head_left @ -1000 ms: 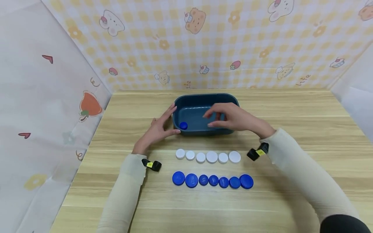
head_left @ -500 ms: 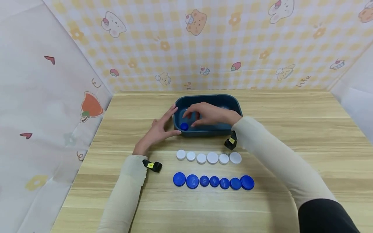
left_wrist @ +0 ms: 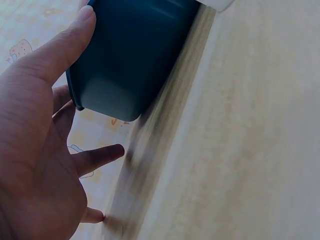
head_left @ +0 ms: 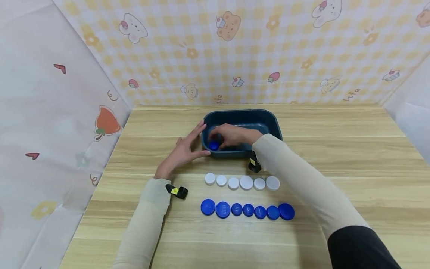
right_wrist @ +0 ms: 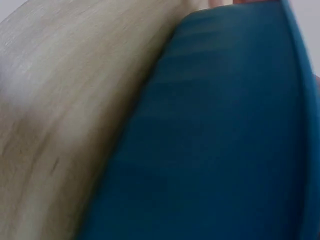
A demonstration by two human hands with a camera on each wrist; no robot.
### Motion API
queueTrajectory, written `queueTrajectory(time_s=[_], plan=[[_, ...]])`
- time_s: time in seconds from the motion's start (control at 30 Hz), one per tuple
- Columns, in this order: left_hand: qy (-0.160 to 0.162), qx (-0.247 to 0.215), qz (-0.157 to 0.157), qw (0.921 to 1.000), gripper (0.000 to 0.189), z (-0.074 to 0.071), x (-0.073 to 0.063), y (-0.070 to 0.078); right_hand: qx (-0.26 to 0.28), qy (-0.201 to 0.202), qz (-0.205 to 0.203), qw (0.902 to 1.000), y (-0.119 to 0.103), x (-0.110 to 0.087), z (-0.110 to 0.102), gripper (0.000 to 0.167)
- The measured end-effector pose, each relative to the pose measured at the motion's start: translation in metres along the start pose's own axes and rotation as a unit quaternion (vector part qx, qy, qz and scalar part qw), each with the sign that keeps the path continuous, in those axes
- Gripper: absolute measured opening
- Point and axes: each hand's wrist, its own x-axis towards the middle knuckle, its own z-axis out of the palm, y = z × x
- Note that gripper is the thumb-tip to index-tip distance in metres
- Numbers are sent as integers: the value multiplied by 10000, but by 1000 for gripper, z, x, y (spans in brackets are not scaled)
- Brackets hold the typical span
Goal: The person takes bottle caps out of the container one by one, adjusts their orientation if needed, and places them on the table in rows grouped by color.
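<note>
A dark blue rectangular basin (head_left: 242,154) stands on the wooden table. Inside its near left corner lies a round blue bottle cap (head_left: 214,146). My right hand (head_left: 231,135) reaches down into the basin from the right, with fingers and thumb curled round that cap. The basin's wall hides this hand in the right wrist view. At the basin's left end, my left hand (head_left: 183,151) is spread, its thumb along the near side and its forefinger at the rim. In the left wrist view, the left thumb (left_wrist: 67,47) touches the basin (left_wrist: 130,55) and the other fingers extend below it.
In front of the basin runs a row of several white bottle caps (head_left: 246,183). Nearer to me is a second row of several blue bottle caps (head_left: 248,210). A patterned cloth (head_left: 255,52) rises behind the table.
My right hand has moved left and down inside the basin, from its right half to the blue bottle cap. My left hand has stayed at the basin's left end.
</note>
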Motion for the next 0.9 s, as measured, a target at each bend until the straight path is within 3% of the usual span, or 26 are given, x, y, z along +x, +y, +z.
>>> queueTrajectory(time_s=[0.43,0.9], plan=[[-31,34,-46,10000,87,0,0,-2,-291,224,-351,9987,2,6,9,26],[-46,-71,-45,10000,87,-1,0,0,-227,521,-514,9971,6,-4,3,30]])
